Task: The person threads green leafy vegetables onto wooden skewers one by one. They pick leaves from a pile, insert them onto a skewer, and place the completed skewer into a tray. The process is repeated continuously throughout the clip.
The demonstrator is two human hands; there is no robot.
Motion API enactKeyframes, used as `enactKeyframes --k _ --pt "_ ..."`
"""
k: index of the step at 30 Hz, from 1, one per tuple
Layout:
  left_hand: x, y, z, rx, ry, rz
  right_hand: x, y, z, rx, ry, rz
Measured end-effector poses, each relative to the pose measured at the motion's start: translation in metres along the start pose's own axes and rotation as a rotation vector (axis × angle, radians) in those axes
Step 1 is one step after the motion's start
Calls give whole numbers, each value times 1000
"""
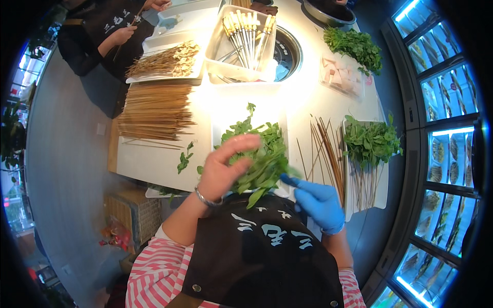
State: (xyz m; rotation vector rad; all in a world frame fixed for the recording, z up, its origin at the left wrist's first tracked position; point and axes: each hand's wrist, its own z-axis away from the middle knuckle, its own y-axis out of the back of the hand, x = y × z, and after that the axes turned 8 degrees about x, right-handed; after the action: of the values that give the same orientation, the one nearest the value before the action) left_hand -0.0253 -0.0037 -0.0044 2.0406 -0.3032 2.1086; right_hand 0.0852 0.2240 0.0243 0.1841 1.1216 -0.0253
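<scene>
A white tray before me holds a heap of leafy green sprigs, some hanging over its front edge. Above the heap, my left hand is bare, blurred by motion and curved, with thumb and fingers apart and nothing visible between them. My right hand, in a blue glove, pinches leaves at the heap's right side; its fingertips are blurred. To the right, thin skewers lie loose on the table. Beyond them, a white tray holds skewers threaded with green leaves.
Bundled wooden skewers and a tray of skewered pale food lie left. Ahead, a plastic bin holds wooden-handled skewers. A clear box and herbs sit back right. Another person's hand holds a stick. Lit refrigerators line the right.
</scene>
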Motion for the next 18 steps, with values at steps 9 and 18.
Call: enactKeyframes --k 9,18 --pt "-115 12 6 -328 -349 -1014 58 71 19 418 107 -485" --pt "-133 -5 4 -363 -601 -1028 76 86 33 404 140 -508"
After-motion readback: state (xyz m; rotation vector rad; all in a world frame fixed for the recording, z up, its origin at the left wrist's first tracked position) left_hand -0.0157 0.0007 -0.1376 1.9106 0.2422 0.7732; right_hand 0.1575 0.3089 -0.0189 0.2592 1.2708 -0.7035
